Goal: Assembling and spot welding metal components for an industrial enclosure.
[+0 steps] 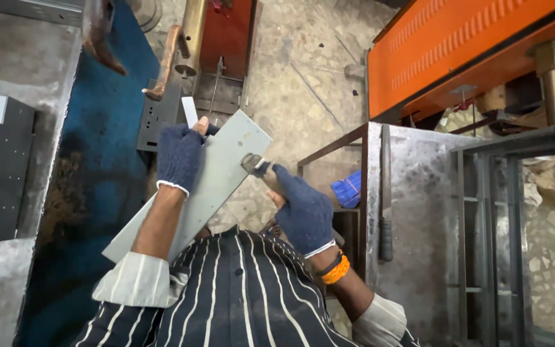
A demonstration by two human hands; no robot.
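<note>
My left hand (180,156), in a dark blue knit glove, grips the far upper edge of a long flat grey metal sheet (223,170) that slants from lower left to upper right across my lap. My right hand (302,211), also gloved and with an orange band at the wrist, holds a small metal hand tool (254,163) whose tip rests against the sheet's right edge. The tool's handle is hidden inside my fist.
A blue machine body (101,160) with a curved metal lever (165,64) stands at left, a grey metal box (1,167) beside it. An orange machine housing (457,51) sits upper right. A long file (386,193) lies on a steel table (419,244).
</note>
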